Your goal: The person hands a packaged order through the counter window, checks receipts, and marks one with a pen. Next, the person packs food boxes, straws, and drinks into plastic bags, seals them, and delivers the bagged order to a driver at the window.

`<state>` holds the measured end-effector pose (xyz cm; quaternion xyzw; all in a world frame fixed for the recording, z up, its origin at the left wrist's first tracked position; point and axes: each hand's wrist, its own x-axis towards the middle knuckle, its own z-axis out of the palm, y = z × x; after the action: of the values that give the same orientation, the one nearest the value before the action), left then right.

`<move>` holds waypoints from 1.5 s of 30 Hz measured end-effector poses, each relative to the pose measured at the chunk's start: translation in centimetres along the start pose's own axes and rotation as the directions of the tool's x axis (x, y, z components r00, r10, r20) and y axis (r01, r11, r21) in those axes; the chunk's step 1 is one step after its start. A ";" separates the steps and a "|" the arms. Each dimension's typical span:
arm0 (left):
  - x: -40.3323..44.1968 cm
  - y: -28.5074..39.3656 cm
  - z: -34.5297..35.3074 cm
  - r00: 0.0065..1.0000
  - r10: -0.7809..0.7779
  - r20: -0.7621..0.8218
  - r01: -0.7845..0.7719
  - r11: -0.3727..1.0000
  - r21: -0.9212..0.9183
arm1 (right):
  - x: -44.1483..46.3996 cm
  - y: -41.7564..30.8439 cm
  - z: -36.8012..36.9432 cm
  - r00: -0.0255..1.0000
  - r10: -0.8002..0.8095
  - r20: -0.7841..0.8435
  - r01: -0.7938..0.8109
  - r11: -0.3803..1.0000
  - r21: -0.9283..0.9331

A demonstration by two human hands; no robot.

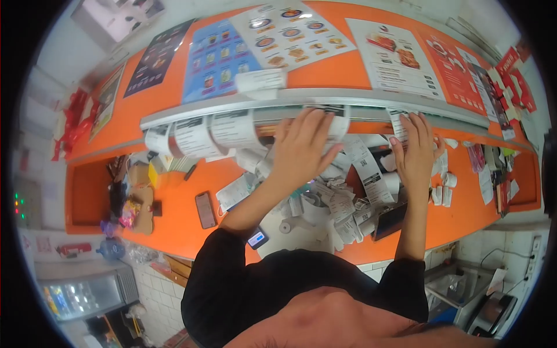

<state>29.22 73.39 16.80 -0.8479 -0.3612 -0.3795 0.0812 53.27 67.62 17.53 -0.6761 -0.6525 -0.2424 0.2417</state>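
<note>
Both of my hands are raised to a metal ticket rail (191,116) along the front edge of the upper orange shelf. My left hand (304,142) reaches up to it with fingers stretched out over a printed receipt (342,120), thumb apart. Farther right, my right hand (415,151) has its thumb and fingers on another narrow receipt (397,119), which hangs from the same rail. To the left of my hands, several more receipts (233,126) dangle in a row. A loose white slip (261,82) lies on top of the rail's edge, slightly blurred.
Below lies an orange counter (180,226) with a heap of crumpled receipts (342,209), a phone (205,210), a second small lit device (257,238) and a dark tablet-like screen (387,221). Menu sheets (290,35) cover the upper shelf. A glass-door fridge (87,293) stands lower left.
</note>
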 end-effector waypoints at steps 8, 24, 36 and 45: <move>-3.2 -3.4 -3.8 0.966 -0.185 -0.180 0.183 0.983 -0.027 | -0.1 -3.0 2.0 0.999 0.040 -0.013 -0.039 0.994 0.099; -5.9 -9.4 -5.8 0.937 -0.277 -0.211 0.306 0.944 0.120 | 0.4 -3.0 2.8 0.992 -0.040 -0.122 0.055 0.991 0.125; -8.9 -14.7 -8.6 0.880 -0.322 -0.349 0.381 0.918 0.115 | 0.2 -3.1 2.8 0.997 -0.006 -0.074 0.007 1.000 0.019; -11.8 -20.8 -11.2 0.865 -0.319 -0.388 0.424 0.878 0.223 | 0.1 -2.0 4.0 0.998 0.037 -0.050 -0.043 0.990 -0.134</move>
<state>3.34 77.43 13.48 -0.6605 -0.5533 -0.4688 0.1945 51.35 70.33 14.62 -0.6980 -0.6149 -0.2971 0.2154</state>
